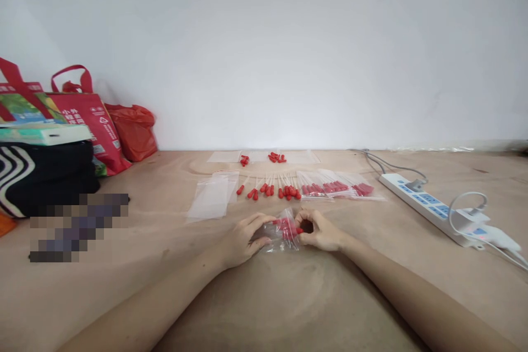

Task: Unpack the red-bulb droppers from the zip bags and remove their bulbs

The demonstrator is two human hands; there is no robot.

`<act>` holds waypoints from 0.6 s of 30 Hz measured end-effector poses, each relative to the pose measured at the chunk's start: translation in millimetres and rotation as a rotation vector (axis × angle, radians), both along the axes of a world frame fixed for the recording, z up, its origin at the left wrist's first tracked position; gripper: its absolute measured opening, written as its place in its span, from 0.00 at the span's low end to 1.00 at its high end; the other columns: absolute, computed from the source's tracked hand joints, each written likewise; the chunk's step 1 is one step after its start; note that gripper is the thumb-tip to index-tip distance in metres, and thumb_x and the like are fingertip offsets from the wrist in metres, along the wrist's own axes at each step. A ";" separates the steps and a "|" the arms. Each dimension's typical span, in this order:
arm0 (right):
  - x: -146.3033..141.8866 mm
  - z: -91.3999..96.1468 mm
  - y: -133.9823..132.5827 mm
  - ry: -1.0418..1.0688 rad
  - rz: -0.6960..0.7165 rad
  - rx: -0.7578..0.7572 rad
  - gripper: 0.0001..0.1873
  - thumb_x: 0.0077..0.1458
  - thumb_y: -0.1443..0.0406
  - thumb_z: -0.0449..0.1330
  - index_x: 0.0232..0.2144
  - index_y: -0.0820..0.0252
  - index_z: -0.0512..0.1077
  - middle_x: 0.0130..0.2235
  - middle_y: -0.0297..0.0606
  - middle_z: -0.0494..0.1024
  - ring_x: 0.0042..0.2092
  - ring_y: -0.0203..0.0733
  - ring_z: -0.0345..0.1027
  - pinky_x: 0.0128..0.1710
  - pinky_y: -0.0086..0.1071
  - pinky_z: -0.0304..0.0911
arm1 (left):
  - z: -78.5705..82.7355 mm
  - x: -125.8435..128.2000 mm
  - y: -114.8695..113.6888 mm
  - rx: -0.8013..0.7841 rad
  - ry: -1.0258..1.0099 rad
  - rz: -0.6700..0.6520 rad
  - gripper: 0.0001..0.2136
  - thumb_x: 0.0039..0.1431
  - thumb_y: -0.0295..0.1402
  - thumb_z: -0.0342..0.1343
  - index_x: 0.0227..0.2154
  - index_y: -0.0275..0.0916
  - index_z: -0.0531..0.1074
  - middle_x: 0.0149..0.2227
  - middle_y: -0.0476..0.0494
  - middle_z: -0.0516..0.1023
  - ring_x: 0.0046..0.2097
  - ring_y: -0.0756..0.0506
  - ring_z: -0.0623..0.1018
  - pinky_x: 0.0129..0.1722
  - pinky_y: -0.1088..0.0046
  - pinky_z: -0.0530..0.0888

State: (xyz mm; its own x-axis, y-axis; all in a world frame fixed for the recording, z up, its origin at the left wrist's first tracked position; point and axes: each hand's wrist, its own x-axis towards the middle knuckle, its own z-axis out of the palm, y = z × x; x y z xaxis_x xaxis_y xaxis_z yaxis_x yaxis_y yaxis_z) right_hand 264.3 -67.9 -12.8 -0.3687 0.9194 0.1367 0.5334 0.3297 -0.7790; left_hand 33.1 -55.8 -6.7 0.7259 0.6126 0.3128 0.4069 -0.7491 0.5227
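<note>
A clear plastic bag with several red rubber bulbs inside lies between my two hands, low over the table. My left hand grips the bag's left side between thumb and fingers. On the other side, the curled thumb and fingers of my right hand pinch a red-bulbed dropper at the bag's right end. Just beyond, several loose red-bulbed droppers lie in small groups, their thin clear tubes pointing away. To their right are filled clear bags, and to their left flat clear bags.
More red bulbs and clear plastic lie near the wall. A white power strip with plugs and cables stretches along the right. At the left stand red bags, a black striped cloth item and a blurred-out object.
</note>
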 end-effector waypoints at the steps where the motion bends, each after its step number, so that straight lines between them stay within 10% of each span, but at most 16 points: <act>1: 2.5 0.6 -0.6 -0.013 0.008 0.009 0.08 0.35 0.70 0.60 0.23 0.62 0.65 0.29 0.31 0.64 0.29 0.32 0.56 0.28 0.26 0.53 | -0.7 -0.2 0.3 0.000 -0.004 -0.001 0.15 0.57 0.32 0.48 0.48 0.43 0.59 0.47 0.45 0.68 0.46 0.47 0.69 0.46 0.71 0.65; 8: -3.8 2.7 -6.3 -0.071 0.045 0.126 0.12 0.33 0.62 0.65 0.22 0.61 0.68 0.28 0.32 0.64 0.31 0.34 0.58 0.31 0.27 0.54 | -3.3 -0.7 1.0 0.001 -0.004 0.013 0.14 0.57 0.31 0.48 0.47 0.42 0.60 0.45 0.45 0.69 0.45 0.47 0.69 0.44 0.71 0.66; 18: 20.1 -1.1 -2.7 0.111 -0.002 -0.122 0.14 0.39 0.62 0.62 0.28 0.60 0.63 0.26 0.29 0.65 0.26 0.30 0.57 0.25 0.25 0.54 | -1.0 -5.0 1.2 -0.017 0.036 0.054 0.14 0.55 0.33 0.50 0.45 0.42 0.62 0.44 0.45 0.70 0.44 0.47 0.70 0.43 0.70 0.67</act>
State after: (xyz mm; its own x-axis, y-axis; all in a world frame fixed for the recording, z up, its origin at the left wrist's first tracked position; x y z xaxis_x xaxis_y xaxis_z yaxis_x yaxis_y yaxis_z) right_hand 284.3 -70.7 -14.0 -0.3558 0.9324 0.0635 0.4425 0.2279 -0.8673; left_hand 28.1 -54.6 -7.6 0.7021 0.6561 0.2766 0.4653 -0.7168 0.5193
